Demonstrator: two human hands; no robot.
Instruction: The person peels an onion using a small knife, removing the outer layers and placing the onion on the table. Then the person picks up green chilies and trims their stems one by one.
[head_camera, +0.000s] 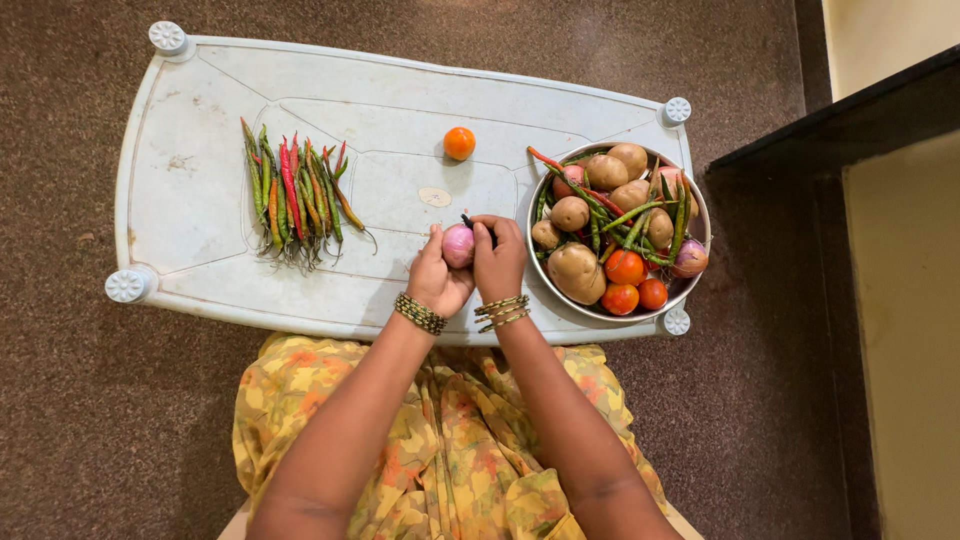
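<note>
Both hands meet over the front middle of a white plastic table (200, 200). My left hand (436, 281) cups a small purple onion (458, 245) from the left. My right hand (499, 262) touches the same onion from the right, fingers curled over its dark stalk end. Bangles ring both wrists. To the right stands a steel bowl (690, 285) with potatoes, tomatoes, another purple onion and green chillies.
A row of green, red and orange chillies (296, 197) lies on the table's left half. One orange tomato (459, 143) sits alone near the far edge. Brown floor surrounds the table; a dark ledge and pale wall stand at the right.
</note>
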